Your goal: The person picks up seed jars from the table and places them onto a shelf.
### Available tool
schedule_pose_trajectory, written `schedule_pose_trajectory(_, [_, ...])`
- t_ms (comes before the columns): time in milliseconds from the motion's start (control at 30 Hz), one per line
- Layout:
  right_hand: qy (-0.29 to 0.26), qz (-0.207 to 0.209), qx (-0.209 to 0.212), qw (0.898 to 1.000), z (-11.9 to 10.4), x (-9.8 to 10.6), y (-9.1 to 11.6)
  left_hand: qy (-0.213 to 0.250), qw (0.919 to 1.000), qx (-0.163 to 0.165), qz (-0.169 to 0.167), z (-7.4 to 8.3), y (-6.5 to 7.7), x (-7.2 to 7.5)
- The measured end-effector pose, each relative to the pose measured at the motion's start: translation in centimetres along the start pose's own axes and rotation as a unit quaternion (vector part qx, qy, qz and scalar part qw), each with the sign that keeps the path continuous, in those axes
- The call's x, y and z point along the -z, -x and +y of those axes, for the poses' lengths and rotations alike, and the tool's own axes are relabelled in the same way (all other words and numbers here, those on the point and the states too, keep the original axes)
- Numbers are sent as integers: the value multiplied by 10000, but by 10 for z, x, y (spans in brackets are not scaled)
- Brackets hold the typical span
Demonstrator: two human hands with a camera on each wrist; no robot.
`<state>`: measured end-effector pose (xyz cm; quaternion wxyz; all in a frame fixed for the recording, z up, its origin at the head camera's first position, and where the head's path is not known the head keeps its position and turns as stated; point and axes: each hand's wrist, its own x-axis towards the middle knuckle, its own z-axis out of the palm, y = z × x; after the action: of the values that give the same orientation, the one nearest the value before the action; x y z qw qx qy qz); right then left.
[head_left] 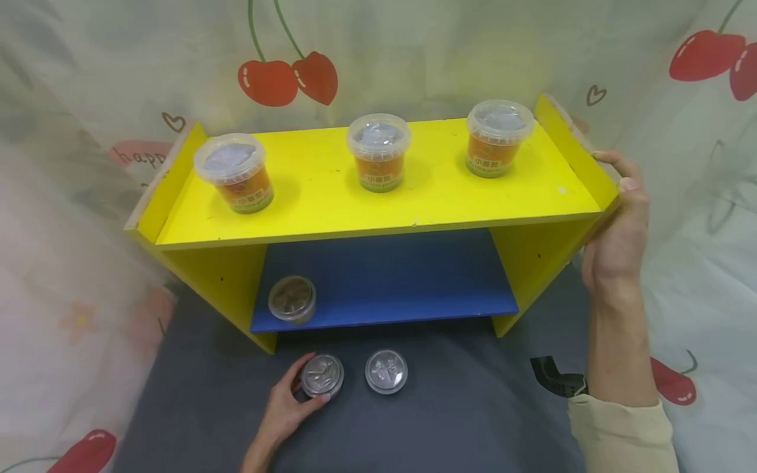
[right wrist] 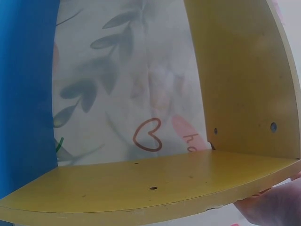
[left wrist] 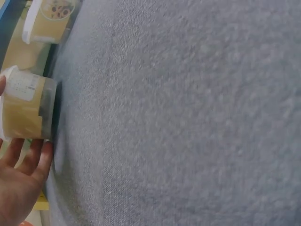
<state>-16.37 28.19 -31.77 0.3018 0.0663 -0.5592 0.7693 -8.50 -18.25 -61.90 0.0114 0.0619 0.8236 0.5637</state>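
In the head view my left hand (head_left: 285, 408) grips a small lidded plastic tub (head_left: 322, 375) standing on the grey cloth, thumb and fingers on opposite sides. The left wrist view shows this tub (left wrist: 22, 106) with a tan band and a white label, the fingers (left wrist: 33, 160) against its side. A second lidded tub (head_left: 386, 371) stands just to its right. My right hand (head_left: 621, 226) holds the upper right side panel of a yellow and blue shelf (head_left: 307, 197); the right wrist view catches only part of that hand (right wrist: 277, 202) at the panel's edge.
Three orange-labelled cups, at left (head_left: 242, 177), middle (head_left: 379, 154) and right (head_left: 495, 141), stand on the yellow top board. A brown-filled tub (head_left: 292, 299) sits at the left of the blue board (head_left: 390, 276). Behind hangs a cherry-print curtain (head_left: 443, 52).
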Motion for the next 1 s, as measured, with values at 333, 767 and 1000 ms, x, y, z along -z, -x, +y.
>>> schedule_pose_trajectory(333, [58,-16,-10,10000,0,1,0,97,9989,-397,224,13,8,-5])
schedule_pose_trajectory(767, [48,-45,29,10000,1,0,-1,404,9986,-348,44,62,10,-3])
schedule_pose_trajectory(1000, [-92,-34,36,9999,1,0,-1,240,9984,-512,-36,73,10,-2])
